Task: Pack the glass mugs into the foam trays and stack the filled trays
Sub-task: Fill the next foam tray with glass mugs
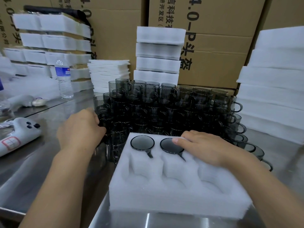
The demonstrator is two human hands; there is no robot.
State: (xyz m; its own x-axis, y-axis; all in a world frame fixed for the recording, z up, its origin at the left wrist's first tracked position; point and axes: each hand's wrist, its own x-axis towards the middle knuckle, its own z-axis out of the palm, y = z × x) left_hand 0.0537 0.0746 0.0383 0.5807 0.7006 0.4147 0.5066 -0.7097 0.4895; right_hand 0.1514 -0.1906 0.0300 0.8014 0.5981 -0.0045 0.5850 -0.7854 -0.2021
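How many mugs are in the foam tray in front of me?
2 in the foam tray: the left mug in the back-left pocket, the middle mug in the back-middle pocket, under the right hand. That hand covers the back-right pocket, so a third may be hidden.

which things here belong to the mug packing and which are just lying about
Job: foam tray holding two mugs, mug pile, stacked filled trays, left hand at the pile, right hand resting on the tray.
Lying about: water bottle, white handheld device, cardboard boxes.
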